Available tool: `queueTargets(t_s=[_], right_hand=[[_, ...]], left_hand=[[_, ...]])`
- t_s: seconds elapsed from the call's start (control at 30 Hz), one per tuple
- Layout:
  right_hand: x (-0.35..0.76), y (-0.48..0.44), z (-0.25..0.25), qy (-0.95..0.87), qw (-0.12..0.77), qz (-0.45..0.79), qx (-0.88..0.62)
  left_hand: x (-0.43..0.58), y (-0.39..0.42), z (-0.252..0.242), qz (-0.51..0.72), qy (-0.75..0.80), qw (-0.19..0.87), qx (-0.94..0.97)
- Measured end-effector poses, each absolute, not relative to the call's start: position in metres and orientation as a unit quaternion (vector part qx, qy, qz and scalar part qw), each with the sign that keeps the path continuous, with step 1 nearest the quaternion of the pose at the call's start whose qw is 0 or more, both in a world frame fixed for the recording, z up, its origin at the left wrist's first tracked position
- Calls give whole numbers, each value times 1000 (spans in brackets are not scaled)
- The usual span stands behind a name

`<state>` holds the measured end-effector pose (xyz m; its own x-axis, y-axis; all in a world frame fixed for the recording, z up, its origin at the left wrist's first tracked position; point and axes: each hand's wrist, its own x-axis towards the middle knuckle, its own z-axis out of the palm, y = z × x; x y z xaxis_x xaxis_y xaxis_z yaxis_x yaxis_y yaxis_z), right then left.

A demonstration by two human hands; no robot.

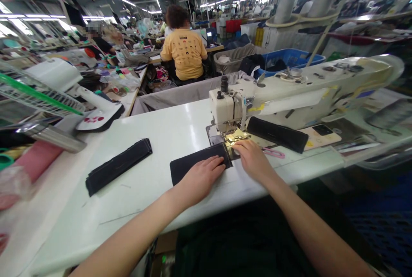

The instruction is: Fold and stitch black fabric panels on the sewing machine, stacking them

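A black fabric piece (188,163) lies flat on the sewing table, its right end by the needle area of a cream sewing machine (222,114). My left hand (201,176) rests on the piece with fingers stretched out. At its right end, my right hand (252,159) has its fingers bent close together beside the brass-coloured presser area (235,137); what they grip, if anything, is hidden. A stack of folded black fabric pieces (119,165) lies to the left. Another black fabric bundle (277,133) sits right of the needle, near pink-handled thread snips (273,153).
A phone (322,133) lies behind the right-hand bundle. Left of the table stand a white fan-like device (96,116) and a metal flask (51,134). A blue bin (289,59) and a seated co-worker in a yellow shirt (185,56) are beyond the machine.
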<state>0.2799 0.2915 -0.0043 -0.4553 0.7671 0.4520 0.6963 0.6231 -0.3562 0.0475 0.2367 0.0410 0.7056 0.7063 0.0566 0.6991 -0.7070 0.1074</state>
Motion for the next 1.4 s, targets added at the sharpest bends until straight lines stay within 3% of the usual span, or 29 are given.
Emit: queueTargets(t_s=[0.5, 0.8, 1.1, 1.4], right_hand=[[282, 292, -3, -853, 299, 64, -423], [280, 289, 0, -892, 285, 85, -339], [275, 289, 1, -897, 276, 94, -332], [272, 286, -1, -886, 282, 81, -358]], left_hand=[[46, 259, 42, 61, 377, 21, 924], [52, 257, 31, 121, 416, 98, 896], [62, 273, 28, 117, 463, 30, 878], [67, 281, 36, 119, 482, 32, 867]])
